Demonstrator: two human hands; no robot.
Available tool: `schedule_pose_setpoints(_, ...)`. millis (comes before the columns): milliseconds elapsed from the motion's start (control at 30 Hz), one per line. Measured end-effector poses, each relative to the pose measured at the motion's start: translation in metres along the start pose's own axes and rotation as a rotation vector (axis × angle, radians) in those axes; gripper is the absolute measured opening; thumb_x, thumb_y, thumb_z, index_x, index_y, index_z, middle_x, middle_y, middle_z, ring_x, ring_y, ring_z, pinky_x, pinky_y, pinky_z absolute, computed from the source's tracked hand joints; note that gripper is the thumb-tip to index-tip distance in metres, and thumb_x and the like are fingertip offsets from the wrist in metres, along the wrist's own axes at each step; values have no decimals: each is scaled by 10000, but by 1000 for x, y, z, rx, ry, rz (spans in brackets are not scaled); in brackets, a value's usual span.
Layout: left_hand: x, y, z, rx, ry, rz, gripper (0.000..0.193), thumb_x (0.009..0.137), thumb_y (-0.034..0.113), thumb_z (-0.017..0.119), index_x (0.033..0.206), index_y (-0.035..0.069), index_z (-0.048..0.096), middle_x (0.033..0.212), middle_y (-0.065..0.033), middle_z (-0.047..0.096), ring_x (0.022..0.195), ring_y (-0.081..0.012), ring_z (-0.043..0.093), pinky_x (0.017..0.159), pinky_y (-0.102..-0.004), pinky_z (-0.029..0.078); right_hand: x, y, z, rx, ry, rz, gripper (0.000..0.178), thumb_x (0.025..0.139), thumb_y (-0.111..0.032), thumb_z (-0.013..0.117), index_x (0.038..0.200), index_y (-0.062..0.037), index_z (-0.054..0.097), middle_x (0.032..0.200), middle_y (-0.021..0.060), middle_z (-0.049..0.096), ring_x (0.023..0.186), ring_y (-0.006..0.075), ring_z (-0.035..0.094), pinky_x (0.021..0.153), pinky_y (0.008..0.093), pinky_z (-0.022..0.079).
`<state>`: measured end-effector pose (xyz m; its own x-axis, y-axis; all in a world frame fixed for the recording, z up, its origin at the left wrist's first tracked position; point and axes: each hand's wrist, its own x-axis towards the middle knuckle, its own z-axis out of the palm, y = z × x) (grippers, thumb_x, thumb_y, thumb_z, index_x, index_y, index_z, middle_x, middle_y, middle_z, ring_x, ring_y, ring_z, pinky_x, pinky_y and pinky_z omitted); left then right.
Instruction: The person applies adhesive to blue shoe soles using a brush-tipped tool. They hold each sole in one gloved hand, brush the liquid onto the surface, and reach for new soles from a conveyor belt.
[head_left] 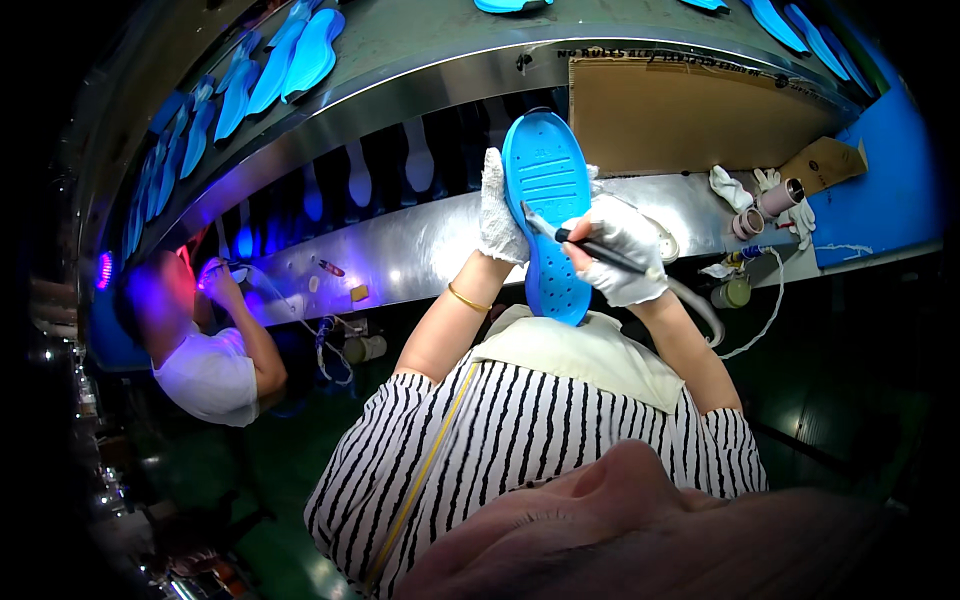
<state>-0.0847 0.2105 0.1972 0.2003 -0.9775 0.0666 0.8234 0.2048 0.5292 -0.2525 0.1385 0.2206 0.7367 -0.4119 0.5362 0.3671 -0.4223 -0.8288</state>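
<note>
A bright blue shoe sole (545, 160) stands nearly upright in front of my chest, its ribbed and dimpled face toward me. My left hand (500, 225), in a white glove, grips it along the left edge; some of the fingers are hidden behind it. In my right hand (622, 245), also gloved but with bare fingertips showing, is a brush (541, 223) with a black handle. The brush's pale tip touches the sole's face near the middle.
A metal ledge (400, 262) runs ahead, below a belt (430, 35) carrying several blue soles. At right are a cardboard sheet (665, 120), loose gloves (730, 188), pinkish cups (780, 197) and a hose (703, 305). Another person (215, 370) works at left under purple light.
</note>
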Motion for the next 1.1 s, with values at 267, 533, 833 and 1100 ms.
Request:
schedule_pose_setpoints(267, -31, -34, -3, 371, 184, -63, 909, 861, 781, 339, 1439, 80, 376, 1356, -134, 517, 1174, -260, 555, 997, -420, 488, -27, 11, -22, 79, 25, 149, 117, 829, 15, 706, 911, -12, 626, 911, 96, 672, 754, 130, 643, 703, 271, 528)
schedule_pose_setpoints(533, 15, -12, -6, -3, -58, 98, 1190, 641, 941, 368, 1428, 49, 370, 1281, -216, 571, 1098, -384, 603, 979, -521, 485, 1, 1, -12, -49, 30, -79, 111, 819, 46, 694, 884, -14, 628, 919, 133, 668, 737, 155, 655, 685, 277, 535)
schedule_pose_setpoints(833, 28, 21, -6, -123, -365, 331, 1239, 591, 926, 483, 1412, 4, 384, 1313, -192, 550, 1136, -348, 586, 1105, -520, 373, 2, -4, -2, 110, 35, 73, 121, 807, 55, 704, 888, -12, 644, 870, 101, 670, 742, 141, 630, 670, 268, 507)
schedule_pose_setpoints(1100, 19, 35, -15, -108, -500, 229, 1289, 570, 915, 515, 1487, 45, 265, 1395, -253, 456, 1256, -426, 502, 1081, -574, 387, 3, 6, -11, 333, 59, 282, 136, 820, 44, 687, 899, -32, 605, 903, 89, 641, 803, 136, 627, 701, 245, 505)
